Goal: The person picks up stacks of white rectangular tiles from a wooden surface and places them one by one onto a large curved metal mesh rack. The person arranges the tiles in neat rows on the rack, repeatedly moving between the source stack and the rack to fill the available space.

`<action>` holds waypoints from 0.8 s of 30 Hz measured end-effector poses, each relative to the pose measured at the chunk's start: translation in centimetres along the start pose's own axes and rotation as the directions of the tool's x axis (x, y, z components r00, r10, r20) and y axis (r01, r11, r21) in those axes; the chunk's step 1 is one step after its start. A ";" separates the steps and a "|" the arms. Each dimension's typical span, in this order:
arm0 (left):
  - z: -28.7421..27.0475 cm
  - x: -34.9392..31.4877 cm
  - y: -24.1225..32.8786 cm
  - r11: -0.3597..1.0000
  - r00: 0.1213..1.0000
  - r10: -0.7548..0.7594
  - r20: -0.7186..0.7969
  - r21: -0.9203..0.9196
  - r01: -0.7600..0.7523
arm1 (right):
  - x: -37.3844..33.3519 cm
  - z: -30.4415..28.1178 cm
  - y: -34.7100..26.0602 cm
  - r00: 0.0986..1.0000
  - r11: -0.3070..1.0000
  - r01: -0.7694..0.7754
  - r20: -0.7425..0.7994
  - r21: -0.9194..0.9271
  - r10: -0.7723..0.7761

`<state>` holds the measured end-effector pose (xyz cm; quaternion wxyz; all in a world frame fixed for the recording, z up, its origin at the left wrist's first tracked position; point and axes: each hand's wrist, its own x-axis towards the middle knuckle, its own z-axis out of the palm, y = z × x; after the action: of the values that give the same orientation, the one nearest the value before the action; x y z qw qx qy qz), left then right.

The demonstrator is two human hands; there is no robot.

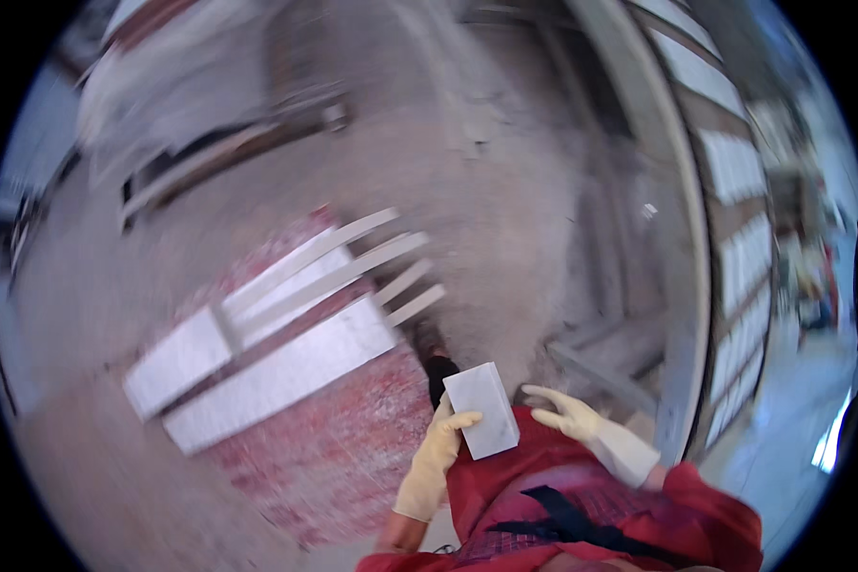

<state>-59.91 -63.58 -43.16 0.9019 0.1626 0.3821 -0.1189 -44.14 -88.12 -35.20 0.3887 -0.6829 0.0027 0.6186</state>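
My left hand [441, 448], in a pale yellow glove, grips a white rectangular stone tile block [482, 412] by its left side, thumb across the top face. It is held in front of my red apron [534, 453]. To the right of the block, my right hand [570, 417] wears a matching glove; its fingers are apart and nothing is in them. On the left, white slabs [286, 367] lie in rows on a red-stained board [353, 448]. Long narrow pale strips [338, 270] rest across the far slabs and stick out past their right end.
A metal frame rail [686, 191] runs along my right side, with stacked white tiles [744, 262] behind it. Lengths of bar or timber [605, 372] lie low at its foot. Farther left stands a low beam [229, 153] beside a plastic-covered pile [181, 86].
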 end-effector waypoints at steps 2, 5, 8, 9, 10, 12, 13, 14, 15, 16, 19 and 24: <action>4.4 -2.0 -1.9 0.998 0.988 -0.056 0.142 0.014 0.055 | -2.9 -0.2 1.7 0.998 0.986 0.058 0.015 0.159 -0.061; 9.6 -3.9 -5.0 0.993 0.974 -0.115 0.197 0.061 0.105 | -8.6 -1.3 3.0 0.993 0.964 0.083 0.066 0.254 -0.103; 15.5 -5.4 -8.4 0.984 0.965 -0.075 0.251 0.177 0.031 | -15.0 -2.5 4.3 0.986 0.977 0.143 -0.102 0.158 -0.128; 17.0 -5.5 -9.9 0.971 0.951 -0.028 0.307 0.235 -0.047 | -17.5 -4.0 4.8 0.982 0.989 0.138 -0.140 0.050 -0.130; 18.5 -5.7 -11.6 0.959 0.940 -0.018 0.341 0.273 -0.081 | -19.8 -4.9 6.1 0.953 0.976 0.217 -0.221 0.033 -0.205; 21.0 -6.5 -15.7 0.937 0.922 -0.038 0.384 0.333 -0.100 | -24.0 -6.3 9.4 0.869 0.936 0.350 -0.361 -0.030 -0.337; 22.2 -7.0 -17.9 0.931 0.918 -0.061 0.391 0.353 -0.089 | -26.3 -7.1 11.0 0.840 0.915 0.404 -0.393 -0.009 -0.375; 22.9 -7.0 -19.1 0.916 0.909 -0.047 0.414 0.381 -0.126 | -27.5 -7.3 11.9 0.807 0.891 0.454 -0.431 0.014 -0.404; 23.9 -7.5 -21.4 0.903 0.903 -0.018 0.429 0.395 -0.170 | -29.6 -7.8 13.4 0.780 0.867 0.498 -0.453 0.029 -0.433; 24.8 -7.8 -23.4 0.889 0.897 -0.003 0.442 0.412 -0.200 | -31.6 -8.4 14.7 0.753 0.851 0.526 -0.470 0.010 -0.460; 27.7 -8.2 -28.8 0.847 0.875 -0.031 0.483 0.477 -0.234 | -37.3 -9.1 19.1 0.701 0.816 0.571 -0.572 0.091 -0.427; 31.8 -9.9 -35.1 0.795 0.850 -0.118 0.513 0.562 -0.229 | -42.5 -10.5 24.7 0.702 0.781 0.585 -0.619 0.219 -0.352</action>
<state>-57.78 -107.16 -22.22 0.8742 0.4144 0.0586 -0.2463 -57.25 -131.27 -12.92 0.6493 -0.7120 0.0617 0.2602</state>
